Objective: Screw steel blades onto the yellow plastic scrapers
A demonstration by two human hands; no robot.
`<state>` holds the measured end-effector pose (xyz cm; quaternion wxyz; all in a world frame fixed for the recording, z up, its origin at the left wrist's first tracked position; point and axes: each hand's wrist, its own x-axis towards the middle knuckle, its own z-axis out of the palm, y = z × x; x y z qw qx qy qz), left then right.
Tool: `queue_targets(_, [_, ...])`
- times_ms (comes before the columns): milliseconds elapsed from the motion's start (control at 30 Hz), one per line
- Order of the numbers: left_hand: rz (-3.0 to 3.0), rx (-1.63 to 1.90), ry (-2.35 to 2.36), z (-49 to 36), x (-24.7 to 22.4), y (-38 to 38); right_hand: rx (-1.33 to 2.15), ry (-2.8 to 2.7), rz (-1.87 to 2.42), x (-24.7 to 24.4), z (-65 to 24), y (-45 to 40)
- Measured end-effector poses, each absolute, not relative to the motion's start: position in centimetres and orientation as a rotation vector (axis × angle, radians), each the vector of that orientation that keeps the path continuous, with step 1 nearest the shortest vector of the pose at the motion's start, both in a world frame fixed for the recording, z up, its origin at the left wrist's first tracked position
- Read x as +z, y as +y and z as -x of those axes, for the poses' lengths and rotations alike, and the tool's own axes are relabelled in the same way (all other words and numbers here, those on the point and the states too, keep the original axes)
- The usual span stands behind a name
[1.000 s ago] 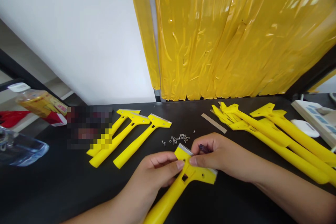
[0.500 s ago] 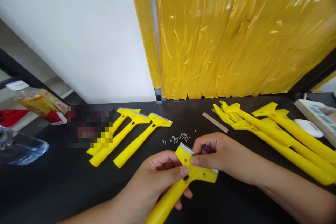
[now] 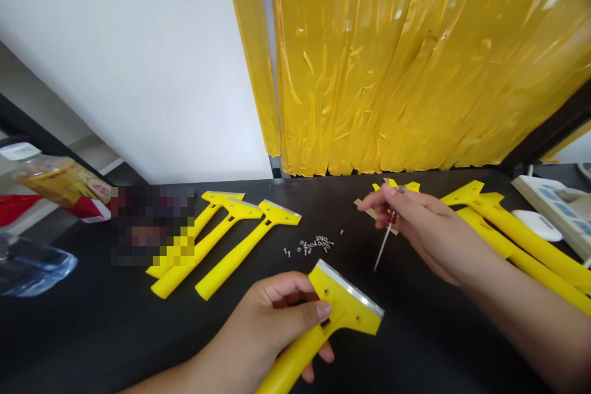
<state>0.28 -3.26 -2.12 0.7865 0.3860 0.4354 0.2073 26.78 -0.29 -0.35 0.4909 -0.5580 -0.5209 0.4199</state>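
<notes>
Yellow plastic scraper [image 3: 345, 300] sits at lower centre, gripped at its neck in the closed left hand [image 3: 272, 314]; it looks light and stiff, best held by the handle, away from the steel blade [image 3: 349, 288]. The right hand [image 3: 415, 228] pinches a slim screwdriver [image 3: 386, 240] right of centre, above the bench [image 3: 438, 345], with loose screws [image 3: 314, 245] scattered to its left.

Upper L of frame: white wall [image 3: 129, 55], dark rail [image 3: 46, 135] slanting below it at far L. Upper R: glossy, creased yellow plastic strip curtain [image 3: 392, 55] hanging to back edge of black bench [image 3: 92, 332]. Grey metal post [image 3: 266, 43] btwn wall & curtain. Dark frame [image 3: 549, 126] at far R. Bright light, glare on plastic.
</notes>
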Motion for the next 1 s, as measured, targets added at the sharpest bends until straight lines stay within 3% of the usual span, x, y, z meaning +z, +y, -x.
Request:
queue_targets(433, [-0.823, 0.458, 0.934, -0.1, -2.1, -3.2, 0.877, -0.992, 1.321, -5.7, -27.0, 3.5])
queue_targets(1000, [-0.820, 0.483, 0.933, -0.2, -1.8, -3.3, 0.974, -0.982, 1.272, -6.0, -27.1, 3.5])
